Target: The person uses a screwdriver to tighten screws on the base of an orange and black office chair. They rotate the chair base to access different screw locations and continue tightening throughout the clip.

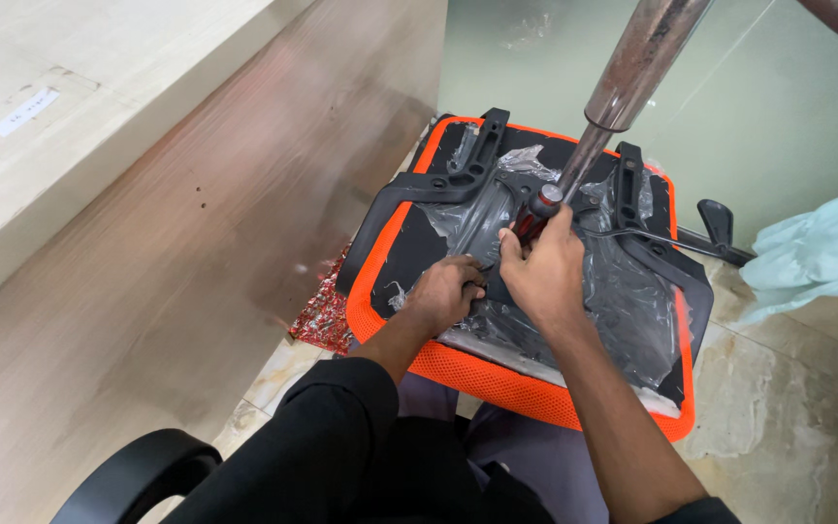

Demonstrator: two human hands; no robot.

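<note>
An upturned office chair seat (458,374) with an orange mesh edge rests on my lap, its black underside frame (409,199) partly wrapped in clear plastic film. A metal gas-lift column (632,73) rises from its middle. My right hand (545,267) grips a screwdriver with a red and black handle (538,209), held upright near the base of the column. My left hand (448,291) presses on the black plate beside it, fingers curled down; I cannot tell whether it pinches anything.
A wooden desk panel (196,223) stands at the left, a frosted glass wall (778,107) behind. A black lever (715,228) sticks out at the right, near pale blue cloth (821,252). A black armrest (138,475) lies at the lower left, and red shiny scraps (322,315) lie on the tiled floor.
</note>
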